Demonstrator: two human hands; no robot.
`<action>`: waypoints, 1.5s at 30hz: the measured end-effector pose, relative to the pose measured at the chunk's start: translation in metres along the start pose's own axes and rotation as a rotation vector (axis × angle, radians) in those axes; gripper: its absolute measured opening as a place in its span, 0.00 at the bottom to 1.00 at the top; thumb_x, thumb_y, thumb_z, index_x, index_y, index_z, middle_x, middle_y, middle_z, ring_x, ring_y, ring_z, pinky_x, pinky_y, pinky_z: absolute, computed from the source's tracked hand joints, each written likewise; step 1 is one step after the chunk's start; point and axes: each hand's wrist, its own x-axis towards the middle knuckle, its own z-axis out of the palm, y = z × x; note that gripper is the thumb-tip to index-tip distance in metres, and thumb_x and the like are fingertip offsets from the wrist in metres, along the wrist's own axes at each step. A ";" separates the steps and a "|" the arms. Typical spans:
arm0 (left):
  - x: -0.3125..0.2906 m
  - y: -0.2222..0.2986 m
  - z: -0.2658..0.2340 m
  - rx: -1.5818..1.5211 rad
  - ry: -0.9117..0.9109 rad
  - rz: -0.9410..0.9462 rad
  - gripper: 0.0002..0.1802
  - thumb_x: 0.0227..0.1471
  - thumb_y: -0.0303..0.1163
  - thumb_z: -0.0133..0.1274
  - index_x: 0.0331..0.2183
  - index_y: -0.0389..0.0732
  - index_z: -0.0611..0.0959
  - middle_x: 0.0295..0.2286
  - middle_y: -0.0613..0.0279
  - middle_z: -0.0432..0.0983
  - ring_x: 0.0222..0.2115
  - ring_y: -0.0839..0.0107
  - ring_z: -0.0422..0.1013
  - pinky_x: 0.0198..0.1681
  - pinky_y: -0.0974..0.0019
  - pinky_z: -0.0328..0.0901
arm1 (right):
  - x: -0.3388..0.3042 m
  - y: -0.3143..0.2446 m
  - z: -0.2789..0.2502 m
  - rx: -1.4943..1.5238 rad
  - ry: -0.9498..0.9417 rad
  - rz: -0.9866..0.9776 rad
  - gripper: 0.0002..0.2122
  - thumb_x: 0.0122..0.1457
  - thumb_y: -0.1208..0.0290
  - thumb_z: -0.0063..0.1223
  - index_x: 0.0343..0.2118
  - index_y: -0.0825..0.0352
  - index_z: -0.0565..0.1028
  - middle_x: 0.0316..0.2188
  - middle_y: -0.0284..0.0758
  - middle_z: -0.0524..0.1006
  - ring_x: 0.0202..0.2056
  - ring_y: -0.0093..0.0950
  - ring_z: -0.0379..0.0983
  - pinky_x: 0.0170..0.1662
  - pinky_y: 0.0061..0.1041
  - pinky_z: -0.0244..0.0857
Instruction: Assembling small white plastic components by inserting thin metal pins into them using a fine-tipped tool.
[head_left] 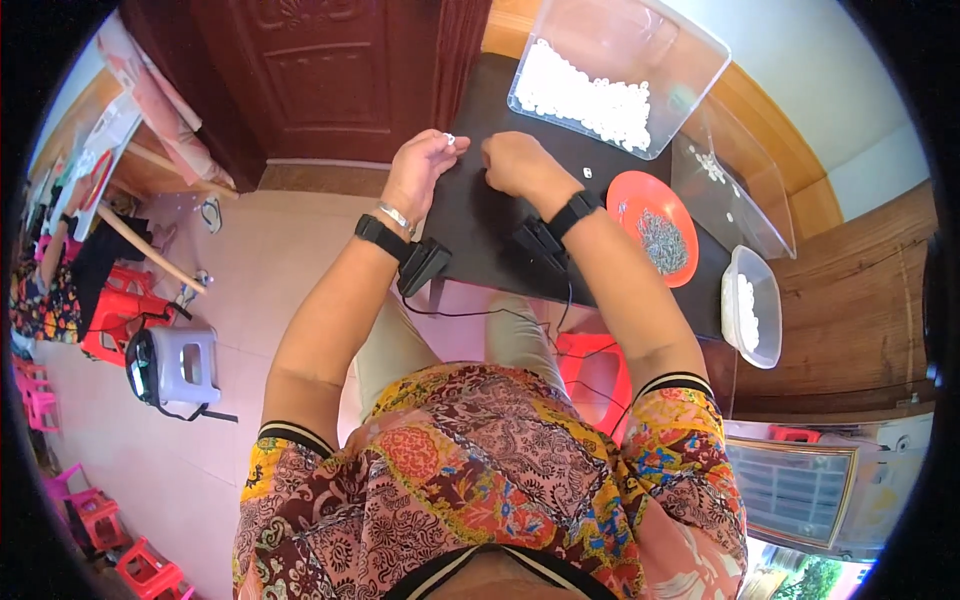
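Over the dark table (480, 255), my left hand (418, 172) pinches a small white plastic piece (450, 140) at its fingertips. My right hand (522, 165) is close by on the right, its fingers curled together; anything in them is hidden. One loose white piece (587, 173) lies on the table beside the right wrist. Right of that arm is an orange-red plate (628, 188) holding a heap of small grey metal nails or screws (662, 243). A large clear bin (672, 90) at the back holds many more white pieces (590, 100).
A small clear tub (770, 310) with white pieces stands at the table's right end. Behind it leans a clear plastic panel or tray (760, 205) with scattered white pieces. A brown door (325, 75) is at the far left. Stools (200, 365) and another person's arm (55, 240) are left.
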 end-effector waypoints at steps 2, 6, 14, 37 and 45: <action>-0.009 -0.002 0.002 0.015 0.009 0.025 0.07 0.52 0.31 0.44 0.24 0.42 0.72 0.38 0.52 0.75 0.44 0.64 0.67 0.54 0.61 0.53 | -0.009 0.005 0.006 0.037 0.134 -0.040 0.06 0.42 0.75 0.51 0.21 0.71 0.77 0.25 0.48 0.76 0.31 0.43 0.75 0.37 0.37 0.68; -0.015 0.000 0.007 0.032 0.041 0.013 0.07 0.51 0.31 0.45 0.23 0.42 0.72 0.38 0.52 0.76 0.44 0.64 0.67 0.53 0.61 0.54 | -0.016 0.002 0.007 0.000 0.115 -0.025 0.06 0.41 0.74 0.51 0.23 0.69 0.76 0.25 0.47 0.76 0.33 0.44 0.74 0.38 0.38 0.67; -0.027 -0.001 0.010 0.050 0.006 -0.095 0.11 0.54 0.33 0.42 0.36 0.36 0.74 0.44 0.44 0.71 0.48 0.56 0.67 0.55 0.56 0.57 | -0.037 0.009 0.008 0.024 0.205 -0.018 0.08 0.45 0.71 0.49 0.22 0.68 0.79 0.25 0.47 0.77 0.30 0.41 0.76 0.35 0.38 0.70; -0.090 -0.019 0.038 0.099 0.045 -0.037 0.08 0.54 0.33 0.45 0.35 0.40 0.72 0.31 0.51 0.75 0.29 0.63 0.74 0.34 0.67 0.68 | -0.071 0.025 -0.011 0.163 0.153 -0.009 0.08 0.45 0.70 0.47 0.23 0.63 0.79 0.24 0.43 0.77 0.29 0.41 0.75 0.33 0.37 0.69; -0.138 -0.023 0.088 0.215 -0.053 -0.009 0.07 0.55 0.31 0.43 0.28 0.39 0.72 0.22 0.63 0.72 0.22 0.77 0.68 0.28 0.75 0.62 | -0.171 0.001 -0.010 1.166 0.378 0.238 0.06 0.55 0.74 0.51 0.30 0.71 0.75 0.22 0.28 0.73 0.27 0.15 0.67 0.32 0.17 0.63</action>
